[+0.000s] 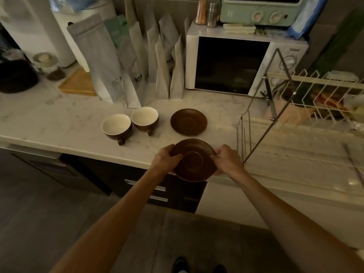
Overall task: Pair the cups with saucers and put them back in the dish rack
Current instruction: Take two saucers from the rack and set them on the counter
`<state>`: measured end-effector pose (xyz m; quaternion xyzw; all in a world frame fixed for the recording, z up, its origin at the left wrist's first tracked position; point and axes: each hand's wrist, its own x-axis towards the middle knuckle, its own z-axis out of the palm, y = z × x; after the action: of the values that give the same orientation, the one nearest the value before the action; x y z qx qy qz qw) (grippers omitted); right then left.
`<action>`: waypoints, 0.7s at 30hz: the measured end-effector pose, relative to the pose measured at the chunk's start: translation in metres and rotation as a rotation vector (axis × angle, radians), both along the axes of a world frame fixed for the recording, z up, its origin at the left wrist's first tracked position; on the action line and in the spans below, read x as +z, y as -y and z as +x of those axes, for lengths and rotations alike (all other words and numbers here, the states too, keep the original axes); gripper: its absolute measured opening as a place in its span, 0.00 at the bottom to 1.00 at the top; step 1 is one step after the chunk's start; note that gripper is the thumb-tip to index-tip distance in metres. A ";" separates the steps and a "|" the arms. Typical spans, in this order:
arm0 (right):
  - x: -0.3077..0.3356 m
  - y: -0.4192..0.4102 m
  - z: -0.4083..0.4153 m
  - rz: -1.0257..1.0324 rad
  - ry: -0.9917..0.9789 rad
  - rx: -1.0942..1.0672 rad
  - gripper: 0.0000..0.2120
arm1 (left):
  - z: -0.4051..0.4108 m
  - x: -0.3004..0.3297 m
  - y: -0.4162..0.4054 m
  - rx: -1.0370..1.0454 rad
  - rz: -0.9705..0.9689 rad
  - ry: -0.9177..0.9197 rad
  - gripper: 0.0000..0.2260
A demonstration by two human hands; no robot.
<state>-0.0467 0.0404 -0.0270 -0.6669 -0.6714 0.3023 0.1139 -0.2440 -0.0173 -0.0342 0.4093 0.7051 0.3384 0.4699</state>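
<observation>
1. Both hands share the grip on one round dark brown glazed saucer (194, 160): the left hand (167, 159) curls its fingers round the saucer's left rim, thumb lying on the upper face, and the right hand (226, 160) pinches the right rim with curled fingers.
2. That held saucer is tilted, its upper face with the raised centre ring turned toward the camera, and it hangs over the front edge of the white marble-patterned worktop (59, 119).
3. Just beyond the grip a second round dark brown saucer (188, 121) lies flat on the worktop, apart from the held one.
4. Beyond the grip and to its left stand two brown ceramic cups with cream insides, upright and just beside each other; the nearer left cup (116, 126) and the farther right cup (144, 118) each turn their handle toward the worktop's front edge.
5. To the right of the grip stands the wire dish rack (307, 95), with a metal frame at its near corner and white wire slots behind; what sits in it is too blurred to tell.
6. Farther back from the grip, a row of tall grey paper pouches (149, 62) stands against the wall behind the cups.
7. Right of the pouches sits a white microwave oven with a dark door (232, 64), and a small pale green toaster oven (262, 10) rests on top of it.
8. Far left of the grip, a flat wooden board (78, 83) lies on the worktop.
</observation>
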 end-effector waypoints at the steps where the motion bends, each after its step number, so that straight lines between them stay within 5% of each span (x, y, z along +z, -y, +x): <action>1: -0.002 -0.005 -0.001 0.001 0.029 -0.006 0.07 | 0.000 -0.001 -0.005 -0.008 -0.001 -0.002 0.14; 21: -0.029 -0.040 -0.010 -0.034 0.085 -0.073 0.11 | -0.007 -0.019 -0.042 -0.034 -0.073 -0.046 0.22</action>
<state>-0.0569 0.0808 -0.0558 -0.7051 -0.6456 0.2808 0.0848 -0.2515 0.0244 -0.0533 0.4112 0.7206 0.2950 0.4740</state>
